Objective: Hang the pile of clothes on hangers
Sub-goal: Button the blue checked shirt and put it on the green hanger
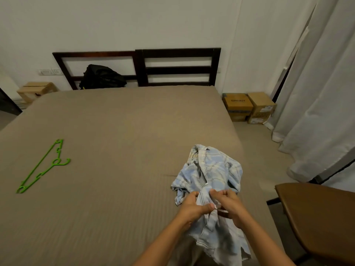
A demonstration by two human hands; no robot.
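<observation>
A light blue plaid shirt (215, 169) lay crumpled near the right front of the bed (115, 131), collar end farthest away. Its near part was bunched up and pinched between the left hand (189, 203) and right hand (229, 205), seemingly at the button edge. A bright green plastic hanger (38, 166) lay flat at the bed's left, well apart, hook pointing right.

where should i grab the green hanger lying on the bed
Take the green hanger at the neck just below its hook, fingers coming down from above. It lies flat on the bed, so only its top side is open. The hook points right, toward the shirt, and the neck, where both arms meet, is likely its stiffest part.
</observation>
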